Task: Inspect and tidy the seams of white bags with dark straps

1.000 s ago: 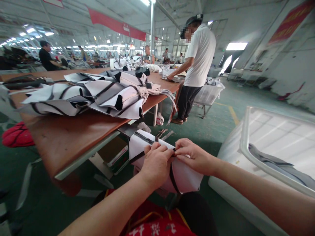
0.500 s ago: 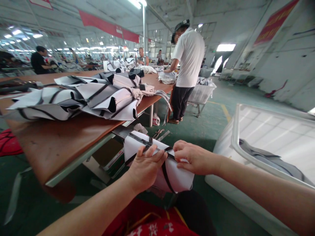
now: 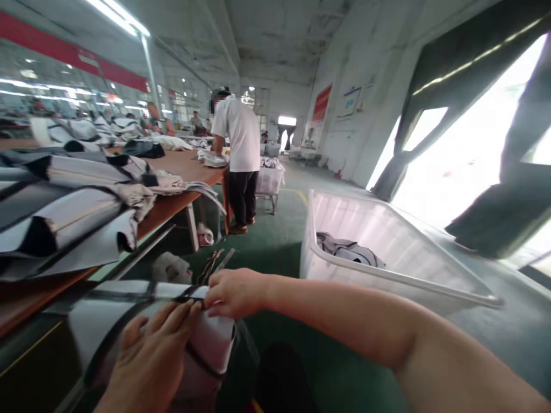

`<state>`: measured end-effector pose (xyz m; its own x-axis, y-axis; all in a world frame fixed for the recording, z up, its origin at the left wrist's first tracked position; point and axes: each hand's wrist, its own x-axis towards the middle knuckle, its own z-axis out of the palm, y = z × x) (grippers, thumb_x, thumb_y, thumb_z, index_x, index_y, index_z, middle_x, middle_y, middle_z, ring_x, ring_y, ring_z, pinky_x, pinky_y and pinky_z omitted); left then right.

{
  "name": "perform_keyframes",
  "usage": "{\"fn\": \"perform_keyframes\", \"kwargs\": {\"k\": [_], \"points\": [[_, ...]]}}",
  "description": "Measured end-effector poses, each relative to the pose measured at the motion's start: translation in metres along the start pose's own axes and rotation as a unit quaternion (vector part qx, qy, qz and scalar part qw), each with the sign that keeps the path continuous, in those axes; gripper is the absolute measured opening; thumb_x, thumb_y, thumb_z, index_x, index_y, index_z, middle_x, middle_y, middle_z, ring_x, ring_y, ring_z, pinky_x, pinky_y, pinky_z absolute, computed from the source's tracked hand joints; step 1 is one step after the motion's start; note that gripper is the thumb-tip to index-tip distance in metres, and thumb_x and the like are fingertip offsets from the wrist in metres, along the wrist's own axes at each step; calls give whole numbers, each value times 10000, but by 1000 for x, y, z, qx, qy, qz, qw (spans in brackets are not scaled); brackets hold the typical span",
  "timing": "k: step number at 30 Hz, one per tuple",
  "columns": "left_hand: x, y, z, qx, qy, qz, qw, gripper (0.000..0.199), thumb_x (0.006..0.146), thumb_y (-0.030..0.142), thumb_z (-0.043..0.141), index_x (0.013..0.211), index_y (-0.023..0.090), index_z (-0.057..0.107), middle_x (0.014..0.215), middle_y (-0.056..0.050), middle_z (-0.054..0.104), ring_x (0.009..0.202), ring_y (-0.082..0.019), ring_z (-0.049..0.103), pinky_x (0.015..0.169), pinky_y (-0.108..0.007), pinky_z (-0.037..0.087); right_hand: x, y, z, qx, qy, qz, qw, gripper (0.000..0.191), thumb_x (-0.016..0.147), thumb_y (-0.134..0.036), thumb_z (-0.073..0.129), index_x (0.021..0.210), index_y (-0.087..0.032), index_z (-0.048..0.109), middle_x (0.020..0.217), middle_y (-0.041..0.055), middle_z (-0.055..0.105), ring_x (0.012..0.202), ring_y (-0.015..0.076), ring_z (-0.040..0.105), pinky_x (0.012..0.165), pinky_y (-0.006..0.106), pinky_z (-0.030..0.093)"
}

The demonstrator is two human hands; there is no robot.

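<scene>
A white sheet-like bag piece with black straps across it lies low in front of me, beside the table. My left hand rests on top of it, fingers stretched out and fingertips touching a black strap. At the piece's upper right edge my right hand has its fingers curled in, pinching the edge by the strap end. Both hands are close together, with the fingertips nearly meeting. The right thumb and the underside of the piece are partly hidden.
On the left, a brown-topped table bears a heap of similar white and black pieces. A large white bin with grey fabric inside stands at right. A co-worker in a white shirt stands by the table farther off.
The view has swung right, bringing the bin and the bright windows more into sight. My hands and the bag piece now appear farther left, with both hands still on the piece.
</scene>
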<state>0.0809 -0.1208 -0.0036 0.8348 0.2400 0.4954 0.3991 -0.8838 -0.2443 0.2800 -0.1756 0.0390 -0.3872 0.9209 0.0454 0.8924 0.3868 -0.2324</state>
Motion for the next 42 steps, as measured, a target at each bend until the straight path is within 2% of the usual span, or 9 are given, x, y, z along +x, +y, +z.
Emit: {"fn": "perform_keyframes", "kwargs": {"k": [3,7,11,16,22,25,32,36,42], "points": [[5,15,-8,-39,-28,-55,997,496,792,12,349,1135,290,575,1118,18,622,1099,-216,483,872,-412,287,-13,4,3,128,17,56,990,252,835,-324,520,783,-132,674,793,38,565,756,145,523,698,245,417],[8,24,-10,-102,-98,-107,984,471,826,64,403,1218,312,491,1211,49,562,1147,-204,414,924,-420,247,-6,17,12,325,46,222,918,295,788,-392,517,719,-126,623,593,-22,498,560,95,429,520,208,344],[4,26,-8,-105,-88,-125,983,406,874,119,392,1219,315,479,1196,36,565,1135,-209,403,929,-431,224,6,12,12,289,7,252,924,267,679,-401,623,637,-138,606,547,-31,483,538,97,420,484,217,306],[0,25,-5,-84,-73,-98,989,335,898,184,402,1209,277,482,1206,31,556,1134,-201,400,929,-419,223,17,6,5,232,-38,281,930,98,659,-220,574,609,-140,602,537,-26,484,553,105,439,484,223,296],[3,22,-4,-22,-49,-27,998,300,905,175,395,1187,209,494,1196,-1,555,1175,-180,368,938,-394,216,19,17,-1,217,-136,213,943,106,622,-149,525,717,-153,570,605,-33,478,567,101,418,472,213,287],[8,22,-8,-44,-77,-44,995,269,895,187,435,1147,248,510,1124,24,580,1139,-177,400,921,-395,225,17,20,-5,170,-162,183,955,166,598,-128,518,760,-159,537,668,-24,489,607,107,434,479,207,292],[11,24,-13,-51,-99,-46,993,312,893,232,469,1178,357,480,1082,26,571,1089,-218,424,902,-445,230,13,15,-6,225,-193,221,929,251,565,-108,508,802,-180,469,733,-12,487,611,126,484,441,207,354],[19,23,-18,-62,-107,-15,992,263,900,213,454,1132,321,512,1063,14,566,1130,-214,394,935,-446,220,9,12,-8,229,-185,235,926,373,488,-50,496,828,-199,462,748,-9,497,609,143,505,447,233,389],[29,39,-22,-138,-142,-24,980,280,850,224,505,1128,236,528,1108,-30,537,1063,-202,431,938,-358,302,6,13,-10,197,-151,199,948,303,516,-73,530,794,-188,496,744,-4,504,663,148,493,498,237,371]]}}
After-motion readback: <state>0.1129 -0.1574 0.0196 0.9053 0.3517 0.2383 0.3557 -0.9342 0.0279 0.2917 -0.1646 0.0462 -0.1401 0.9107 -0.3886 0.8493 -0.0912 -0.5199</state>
